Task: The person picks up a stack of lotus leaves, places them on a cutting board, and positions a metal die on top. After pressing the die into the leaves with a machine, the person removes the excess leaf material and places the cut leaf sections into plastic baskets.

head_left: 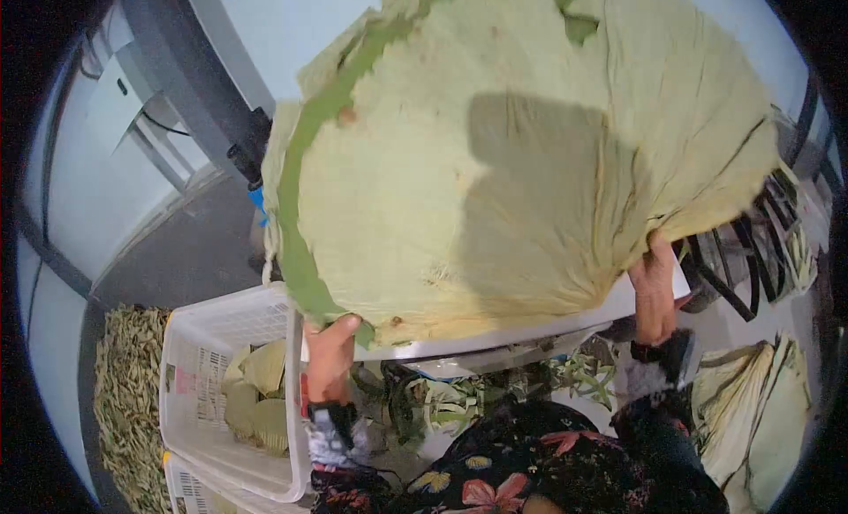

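Observation:
A large, pale yellow-green lotus leaf (397, 196) is spread out in front of me, with a darker green strip along its left side. My left hand (331, 357) is closed on its lower left edge, thumb on top. At the lower right, my right hand (654, 289) pinches the leaf's gathered edge. A head-shaped shadow falls across the leaf's right half. Beneath it, part of a white board or tabletop edge (521, 330) shows; the leaf hides the rest.
To the left stands a white plastic basket (230, 306) holding cut leaf pieces (265, 399). Beyond it lies a heap of dry leaf shreds (128, 399). Folded leaves (751, 417) rest at the lower right. Dark straps (751, 249) hang at the right, and green scraps (459, 404) lie below.

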Demonstrator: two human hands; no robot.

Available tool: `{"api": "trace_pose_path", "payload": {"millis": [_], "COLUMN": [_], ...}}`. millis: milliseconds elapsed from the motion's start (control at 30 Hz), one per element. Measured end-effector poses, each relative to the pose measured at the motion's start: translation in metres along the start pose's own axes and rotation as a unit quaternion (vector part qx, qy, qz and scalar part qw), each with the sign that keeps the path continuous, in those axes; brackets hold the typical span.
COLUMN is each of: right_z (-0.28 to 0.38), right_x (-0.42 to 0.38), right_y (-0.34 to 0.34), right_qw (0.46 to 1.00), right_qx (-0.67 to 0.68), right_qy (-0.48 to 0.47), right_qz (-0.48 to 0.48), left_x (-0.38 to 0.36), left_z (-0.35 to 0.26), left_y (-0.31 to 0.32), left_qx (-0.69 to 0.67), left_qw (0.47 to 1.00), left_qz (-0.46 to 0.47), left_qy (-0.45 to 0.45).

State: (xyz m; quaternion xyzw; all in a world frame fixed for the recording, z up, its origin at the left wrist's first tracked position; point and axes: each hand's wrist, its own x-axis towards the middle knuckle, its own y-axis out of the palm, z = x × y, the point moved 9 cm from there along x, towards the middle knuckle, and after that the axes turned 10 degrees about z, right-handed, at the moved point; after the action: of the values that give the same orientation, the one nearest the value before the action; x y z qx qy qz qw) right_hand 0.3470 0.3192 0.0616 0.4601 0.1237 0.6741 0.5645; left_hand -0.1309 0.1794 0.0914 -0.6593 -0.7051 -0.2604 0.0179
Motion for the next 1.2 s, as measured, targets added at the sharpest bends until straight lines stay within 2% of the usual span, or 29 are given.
{"api": "trace_pose_path", "payload": {"millis": [33, 67, 100, 133, 167, 267, 333, 400, 467, 533, 600, 667, 733, 767, 833, 933, 1000, 1033, 1067, 1100, 1133, 1167, 1200], "right_z": [-0.005, -0.012, -0.016, -0.031, -0.044, -0.043, -0.031, -0.031, -0.031, -0.035, -0.039, -0.031, -0.027, -0.03, -0.037, -0.041, -0.036, -0.032, -0.028, -0.021, -0.026, -0.036, -0.043], "right_x": [-0.014, -0.018, -0.016, -0.019, -0.023, -0.013, -0.005, -0.006, -0.016, -0.013, -0.011, 0.002, 0.004, -0.006, -0.017, -0.013, -0.007, -0.002, 0.0, -0.006, -0.011, -0.013, -0.012], "right_y": [-0.022, -0.03, -0.028, -0.025, -0.02, -0.021, -0.007, -0.014, -0.006, 0.004, -0.006, -0.005, 0.008, 0.001, -0.009, 0.007, 0.021, 0.025, 0.025, 0.023, 0.016, 0.007, 0.012], "right_qw": [0.972, 0.888, 0.888, 0.977, 0.994, 0.998, 0.998, 0.992, 0.994, 0.994, 0.999, 0.999, 0.998, 0.998, 0.995, 0.999, 0.999, 0.999, 0.999, 0.947, 0.947, 0.985, 0.994], "right_qx": [-0.231, -0.448, -0.45, -0.195, 0.076, 0.027, 0.029, -0.013, 0.017, 0.049, 0.032, 0.036, 0.04, 0.041, -0.07, -0.035, -0.012, -0.008, -0.005, -0.302, -0.301, -0.133, 0.038], "right_qy": [0.033, 0.058, 0.042, 0.049, 0.058, 0.06, 0.046, 0.084, 0.061, 0.044, 0.031, 0.01, 0.035, 0.037, 0.044, 0.026, 0.04, 0.037, 0.035, 0.028, 0.027, 0.044, 0.061], "right_qz": [0.043, 0.087, 0.086, 0.072, 0.054, -0.006, 0.021, 0.089, 0.088, 0.082, -0.008, -0.007, 0.029, 0.03, 0.049, 0.021, 0.002, 0.02, 0.036, 0.106, 0.11, 0.099, 0.084], "left_x": [-0.012, -0.02, -0.021, -0.024, -0.023, -0.016, -0.007, -0.007, -0.013, -0.012, -0.013, 0.0, 0.004, -0.003, -0.012, -0.01, -0.002, 0.004, 0.001, -0.001, 0.0, -0.003, 0.001], "left_z": [0.026, 0.052, 0.067, 0.079, 0.08, 0.091, 0.084, 0.086, 0.091, 0.096, 0.095, 0.083, 0.069, 0.086, 0.091, 0.088, 0.085, 0.076, 0.077, 0.081, 0.087, 0.099, 0.097], "left_y": [-0.011, -0.021, -0.018, -0.011, -0.001, -0.018, -0.026, -0.027, -0.021, -0.018, -0.025, -0.018, -0.012, -0.028, -0.02, -0.02, -0.026, -0.019, -0.021, -0.022, -0.023, -0.025, -0.019], "left_qx": [0.04, 0.078, 0.068, 0.057, 0.032, 0.067, 0.078, 0.087, 0.01, -0.014, 0.045, 0.004, -0.02, -0.001, 0.006, 0.021, 0.042, 0.008, 0.01, 0.039, 0.066, 0.069, 0.068], "left_qw": [0.993, 0.976, 0.985, 0.991, 0.994, 0.984, 0.982, 0.981, 0.99, 0.987, 0.98, 0.982, 0.989, 0.991, 0.989, 0.987, 0.984, 0.989, 0.988, 0.988, 0.988, 0.987, 0.987], "left_qz": [-0.05, -0.097, -0.096, -0.096, -0.092, -0.135, -0.139, -0.144, -0.143, -0.16, -0.194, -0.189, -0.143, -0.132, -0.146, -0.154, -0.173, -0.149, -0.153, -0.148, -0.142, -0.142, -0.144], "left_qy": [-0.095, -0.178, -0.125, -0.077, -0.046, -0.1, -0.097, -0.097, -0.004, 0.009, -0.032, 0.002, 0.042, 0.011, 0.022, 0.038, -0.026, 0.012, 0.013, 0.004, -0.004, -0.021, -0.019]}}
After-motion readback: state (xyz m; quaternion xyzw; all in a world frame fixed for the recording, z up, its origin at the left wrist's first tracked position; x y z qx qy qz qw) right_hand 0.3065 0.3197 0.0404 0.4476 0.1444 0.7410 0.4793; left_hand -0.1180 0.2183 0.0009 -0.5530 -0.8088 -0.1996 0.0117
